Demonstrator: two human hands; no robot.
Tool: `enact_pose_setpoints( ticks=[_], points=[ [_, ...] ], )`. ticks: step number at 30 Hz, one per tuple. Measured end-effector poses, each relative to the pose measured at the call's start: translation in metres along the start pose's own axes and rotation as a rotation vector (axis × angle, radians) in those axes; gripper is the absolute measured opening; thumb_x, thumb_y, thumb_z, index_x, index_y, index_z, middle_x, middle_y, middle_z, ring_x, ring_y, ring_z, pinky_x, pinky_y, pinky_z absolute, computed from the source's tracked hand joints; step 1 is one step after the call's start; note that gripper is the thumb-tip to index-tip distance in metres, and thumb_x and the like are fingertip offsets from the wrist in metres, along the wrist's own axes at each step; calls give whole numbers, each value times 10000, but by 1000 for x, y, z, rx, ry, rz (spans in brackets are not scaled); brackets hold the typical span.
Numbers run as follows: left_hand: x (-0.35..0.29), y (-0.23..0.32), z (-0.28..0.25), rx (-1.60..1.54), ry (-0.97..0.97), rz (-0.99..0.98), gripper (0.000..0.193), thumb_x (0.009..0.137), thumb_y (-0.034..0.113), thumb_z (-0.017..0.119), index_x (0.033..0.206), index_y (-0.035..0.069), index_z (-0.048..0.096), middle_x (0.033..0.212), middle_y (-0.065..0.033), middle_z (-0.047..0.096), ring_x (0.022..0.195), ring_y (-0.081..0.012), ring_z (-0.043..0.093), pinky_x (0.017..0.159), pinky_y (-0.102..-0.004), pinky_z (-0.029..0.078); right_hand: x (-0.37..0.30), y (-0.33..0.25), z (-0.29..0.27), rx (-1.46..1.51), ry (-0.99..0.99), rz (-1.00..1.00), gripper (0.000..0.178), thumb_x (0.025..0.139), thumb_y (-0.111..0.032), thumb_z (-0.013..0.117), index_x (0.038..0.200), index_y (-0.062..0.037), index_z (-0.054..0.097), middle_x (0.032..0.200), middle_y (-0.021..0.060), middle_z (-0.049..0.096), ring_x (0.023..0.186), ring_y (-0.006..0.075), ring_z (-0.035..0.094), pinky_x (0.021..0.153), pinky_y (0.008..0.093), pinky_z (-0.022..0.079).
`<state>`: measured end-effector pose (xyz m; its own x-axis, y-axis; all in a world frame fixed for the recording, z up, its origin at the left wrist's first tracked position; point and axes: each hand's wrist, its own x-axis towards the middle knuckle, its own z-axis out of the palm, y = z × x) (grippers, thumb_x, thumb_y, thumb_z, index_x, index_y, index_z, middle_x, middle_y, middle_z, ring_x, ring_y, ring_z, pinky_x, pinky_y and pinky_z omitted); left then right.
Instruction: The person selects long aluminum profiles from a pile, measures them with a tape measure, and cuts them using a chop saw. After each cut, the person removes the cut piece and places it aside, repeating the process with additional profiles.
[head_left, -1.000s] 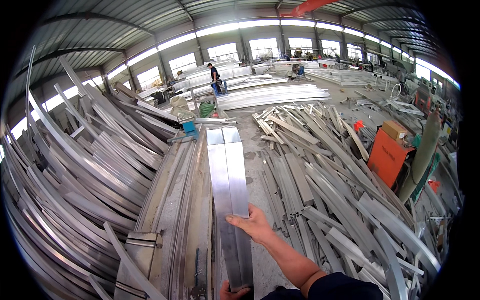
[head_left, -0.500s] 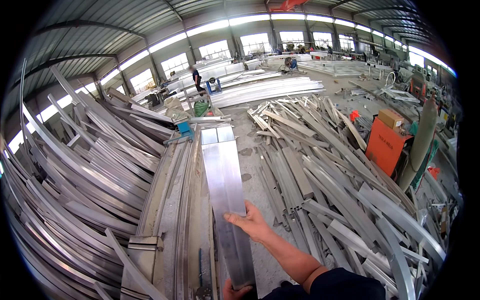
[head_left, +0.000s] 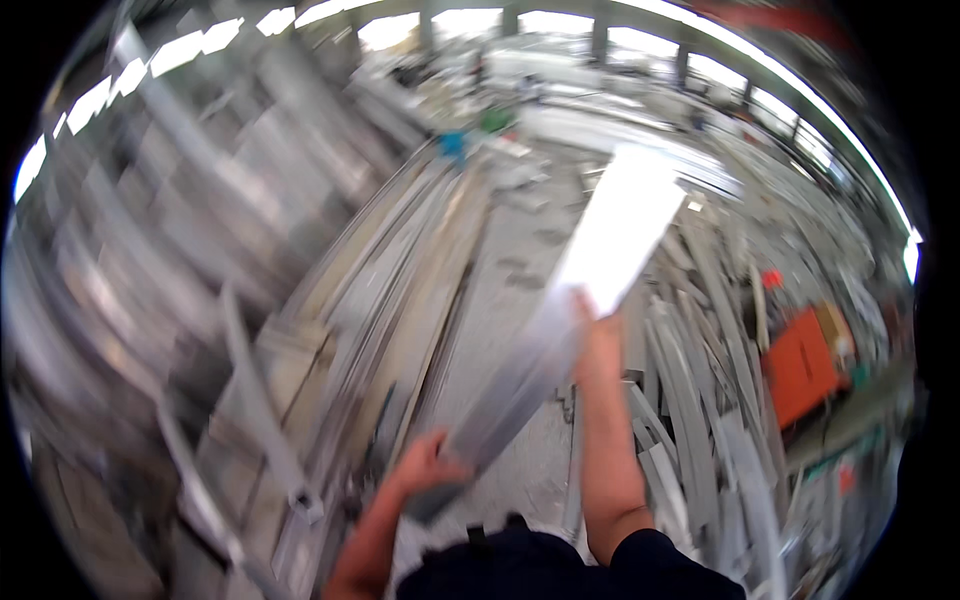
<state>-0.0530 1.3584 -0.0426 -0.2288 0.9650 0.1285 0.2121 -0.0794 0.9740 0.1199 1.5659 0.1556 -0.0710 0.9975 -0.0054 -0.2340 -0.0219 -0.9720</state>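
Note:
A long silvery metal profile (head_left: 530,365) slants across the middle of the head view, its far end up and to the right, glaring white. My right hand (head_left: 597,305) grips its right side about halfway along, thumb over the top face. Near the lower end, my left hand (head_left: 430,465) is closed round the profile's left edge. Both arms reach out from the lower edge, and the profile is held up over the concrete floor (head_left: 505,290). Motion blurs the picture, so the fingers' far sides are hidden.
Stacked long metal profiles (head_left: 200,230) fill the left side, beside a long low bench or rail (head_left: 370,300). More loose profiles (head_left: 700,290) lie heaped at the right. An orange machine (head_left: 800,368) stands beyond them. A blue object (head_left: 452,145) sits at the bench's far end.
The profile has swung from nearly upright in the picture to a slant, its far end moving right. My left hand shows more fully now. The whole view has shifted and blurred.

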Motion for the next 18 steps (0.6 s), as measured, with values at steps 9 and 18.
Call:
enact_pose_setpoints(
  ticks=[9, 18],
  points=[
    [87, 202, -63, 760, -173, -30, 712, 559, 461, 875, 1045, -8, 653, 1009, -191, 673, 960, -349, 648, 805, -413, 508, 90, -6, -70, 681, 28, -98, 487, 937, -325, 614, 1301, -13, 524, 1274, 117, 587, 1150, 285, 571, 993, 450, 467],
    [87, 211, -70, 809, -276, -351, 726, 502, 431, 931, 1043, -2, 715, 1104, -170, 691, 993, -316, 672, 806, -386, 539, 110, 87, -75, 620, 68, 135, 444, 937, -343, 607, 1311, -115, 532, 1305, 47, 573, 1178, 266, 546, 994, 512, 440]
  ],
)
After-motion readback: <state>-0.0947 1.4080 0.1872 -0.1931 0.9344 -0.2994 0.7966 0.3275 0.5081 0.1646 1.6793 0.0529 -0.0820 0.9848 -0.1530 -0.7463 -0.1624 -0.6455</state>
